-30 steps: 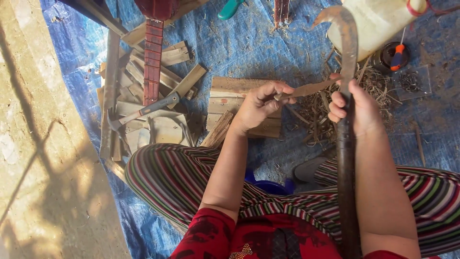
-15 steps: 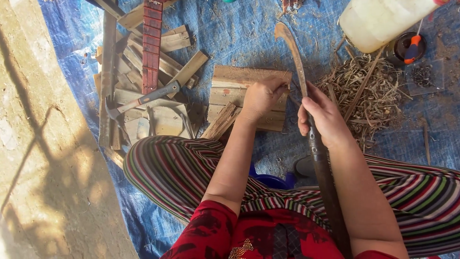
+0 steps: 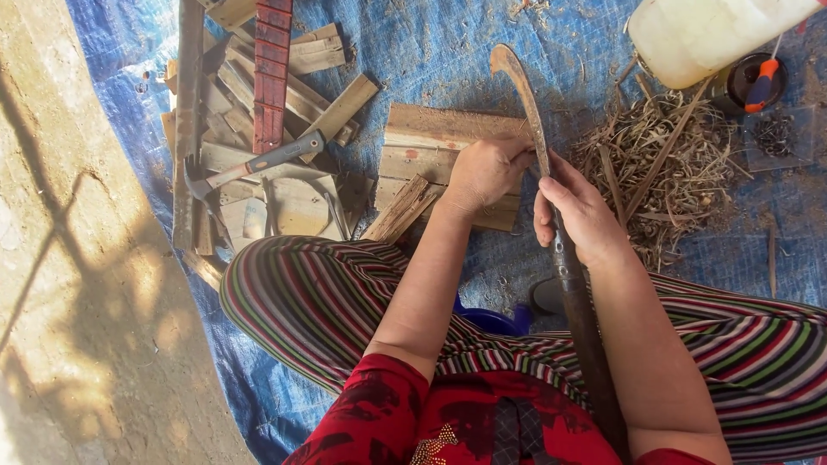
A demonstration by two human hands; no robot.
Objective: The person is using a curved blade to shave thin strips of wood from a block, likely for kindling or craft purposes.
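We note a blue tarp [image 3: 448, 52] covering the ground, with bare sandy ground [image 3: 77, 258] along its left edge. On the tarp, upper left, lies a heap of wooden offcuts [image 3: 233, 164], crossed by a red slat [image 3: 271, 73] and a claw hammer [image 3: 250, 164]. At top right stands a pale plastic jug [image 3: 706, 30], and below it a pile of thin wood shavings [image 3: 663, 164]. At centre sits a wooden block [image 3: 439, 151] of stacked boards. Our long curved blade [image 3: 538, 146] runs from the lap up past the block's right edge, its hooked tip pointing away from us. Our right hand [image 3: 581, 215] is closed around the blade's shaft, grasping it. Our left hand [image 3: 484, 172] rests curled on the block, fingers touching the blade's edge; whether it pinches anything we cannot tell.
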